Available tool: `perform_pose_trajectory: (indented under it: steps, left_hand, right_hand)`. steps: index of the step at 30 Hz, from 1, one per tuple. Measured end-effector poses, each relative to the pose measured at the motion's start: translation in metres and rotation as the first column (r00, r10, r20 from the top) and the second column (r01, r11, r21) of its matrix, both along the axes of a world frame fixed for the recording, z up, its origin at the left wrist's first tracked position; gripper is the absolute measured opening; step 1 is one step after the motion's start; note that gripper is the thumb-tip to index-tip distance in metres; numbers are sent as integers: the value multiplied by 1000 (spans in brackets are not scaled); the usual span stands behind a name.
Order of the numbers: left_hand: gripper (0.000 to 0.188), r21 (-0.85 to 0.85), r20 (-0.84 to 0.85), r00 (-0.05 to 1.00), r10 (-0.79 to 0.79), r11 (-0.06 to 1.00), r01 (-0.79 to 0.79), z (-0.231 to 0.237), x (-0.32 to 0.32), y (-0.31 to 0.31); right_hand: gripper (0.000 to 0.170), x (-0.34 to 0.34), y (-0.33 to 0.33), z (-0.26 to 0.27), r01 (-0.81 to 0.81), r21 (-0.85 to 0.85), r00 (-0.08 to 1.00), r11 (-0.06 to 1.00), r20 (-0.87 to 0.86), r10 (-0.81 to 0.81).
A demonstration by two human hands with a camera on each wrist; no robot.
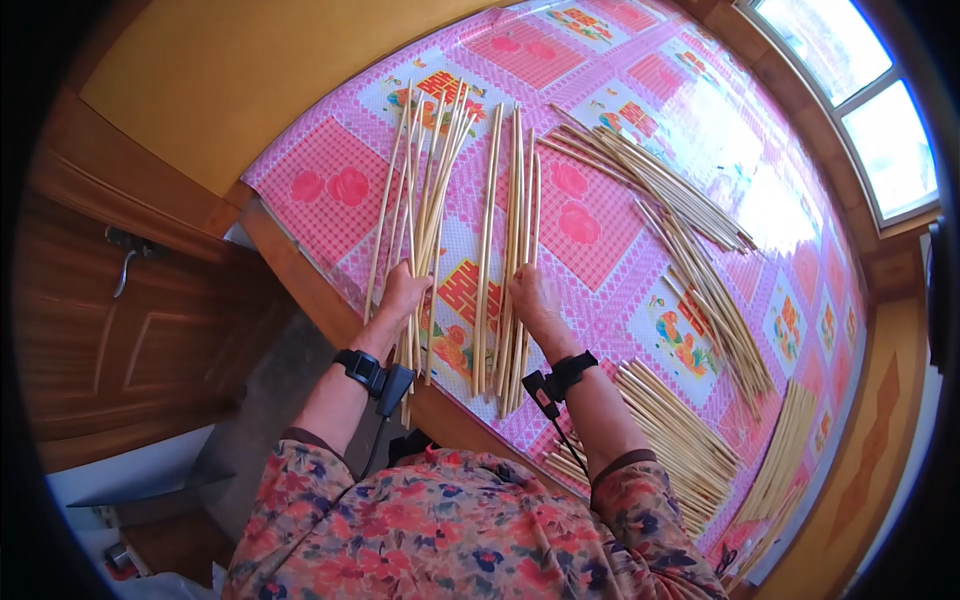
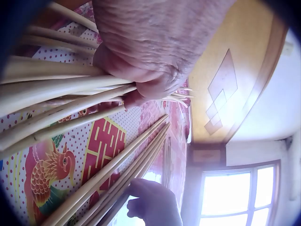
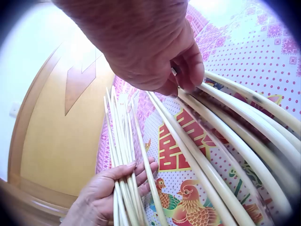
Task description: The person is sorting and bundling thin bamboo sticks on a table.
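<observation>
My left hand (image 1: 404,292) grips a loose bundle of long, thin, pale wooden sticks (image 1: 436,200), its thumb lying over them in the right wrist view. The far ends of this bundle fan out across the tablecloth. A hand's width to the right, my right hand (image 1: 536,298) pinches sticks (image 3: 244,136) of a second bundle with curled fingertips. A couple of sticks (image 1: 488,250) lie slightly apart on the left side of that second bundle. The near ends of both bundles reach the table's front edge.
More stick piles (image 1: 670,185) lie at the back right, with others (image 1: 725,310) beside them and a dense stack (image 1: 680,440) by my right forearm. A pink patterned tablecloth (image 1: 330,185) covers the table. A wooden door (image 1: 130,300) stands left, a window (image 1: 890,140) right.
</observation>
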State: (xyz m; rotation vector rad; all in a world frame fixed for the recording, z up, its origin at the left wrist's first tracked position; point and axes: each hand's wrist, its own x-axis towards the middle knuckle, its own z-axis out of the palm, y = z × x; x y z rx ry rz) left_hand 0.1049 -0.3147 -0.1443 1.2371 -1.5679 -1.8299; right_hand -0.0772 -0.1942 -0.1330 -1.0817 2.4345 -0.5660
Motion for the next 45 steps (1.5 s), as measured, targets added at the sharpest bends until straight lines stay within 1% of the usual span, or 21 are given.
perform_pose_trajectory:
  steps: [2, 3, 5, 6, 8, 10, 11, 14, 17, 19, 23, 25, 28, 30, 32, 36, 39, 41, 42, 44, 45]
  left_hand:
    - [23, 113, 91, 994, 67, 991, -77, 8, -2, 2]
    - [23, 117, 94, 993, 67, 990, -78, 8, -2, 2]
    - [28, 17, 131, 990, 50, 998, -52, 10, -2, 1]
    - [28, 18, 134, 990, 49, 998, -52, 12, -2, 1]
    - [30, 56, 55, 998, 44, 997, -47, 17, -2, 2]
    - [30, 74, 53, 999, 0, 997, -4, 26, -2, 2]
    - [29, 91, 46, 998, -45, 995, 40, 29, -2, 3]
    - [28, 103, 8, 998, -58, 993, 57, 29, -2, 4]
    - [23, 138, -9, 999, -48, 989, 49, 30, -4, 6]
    - [21, 145, -3, 999, -48, 988, 48, 31, -6, 6]
    - [17, 153, -2, 999, -47, 987, 47, 35, -8, 7]
    - [17, 157, -14, 999, -49, 986, 51, 34, -8, 7]
    - [17, 169, -31, 998, -53, 984, 58, 30, -6, 6]
    - [18, 179, -38, 998, -56, 982, 61, 27, -5, 6]
    - [19, 223, -71, 996, -51, 973, 66, 25, -5, 6]
    - [19, 230, -71, 995, -70, 970, 85, 30, -9, 6]
    - [21, 244, -111, 988, -106, 961, 131, 40, -12, 10]
    - [20, 255, -134, 986, -98, 958, 130, 46, -14, 13]
    - [20, 270, -157, 983, -94, 953, 135, 46, -14, 15]
    - [20, 300, -183, 977, -107, 941, 159, 40, -15, 16]
    - [20, 320, -214, 972, -100, 932, 167, 41, -17, 18]
  right_hand:
    - [23, 1, 1, 1, -4, 7, 1000, 1000, 15, 4]
    - [22, 3, -1, 5, -8, 19, 1000, 1000, -8, 8]
    - [22, 8, -6, 8, -10, 30, 1000, 1000, -29, 11]
    - [22, 9, -8, 7, -10, 55, 1000, 998, -24, 11]
    - [22, 11, -11, 5, -11, 82, 1000, 997, -17, 12]
    - [23, 13, -13, -1, 80, 74, 996, 994, -36, -77]
    - [23, 12, -13, -4, 78, 77, 997, 994, -34, -76]
    - [24, 9, -11, -2, 87, 68, 996, 994, -28, -85]
    - [24, 9, -8, 0, 33, 26, 999, 999, -6, -33]
    - [24, 9, -5, -6, -1, -95, 999, 995, 32, 4]
    - [22, 4, -3, -9, 13, -80, 1000, 997, 23, -11]
    - [23, -2, -2, -1, 64, -105, 996, 992, 76, -56]
    - [21, -13, 5, -5, 67, -183, 998, 981, -11, -70]
    - [21, -17, 6, -7, 96, -163, 994, 982, -25, -102]
    - [19, -18, 7, -7, 26, 25, 992, 999, -124, -23]
    - [18, -13, -2, -5, 84, 133, 985, 988, -164, -62]
    - [20, -21, -4, -6, 91, 143, 993, 986, -84, -80]
    - [20, -32, 0, -24, 119, 43, 975, 992, 183, -125]
    - [20, -29, 3, -20, 118, 47, 975, 992, 184, -125]
    - [16, -21, 11, 3, 262, -127, 797, 957, 587, -140]
    - [17, -16, 13, 14, 297, -161, 710, 941, 697, -105]
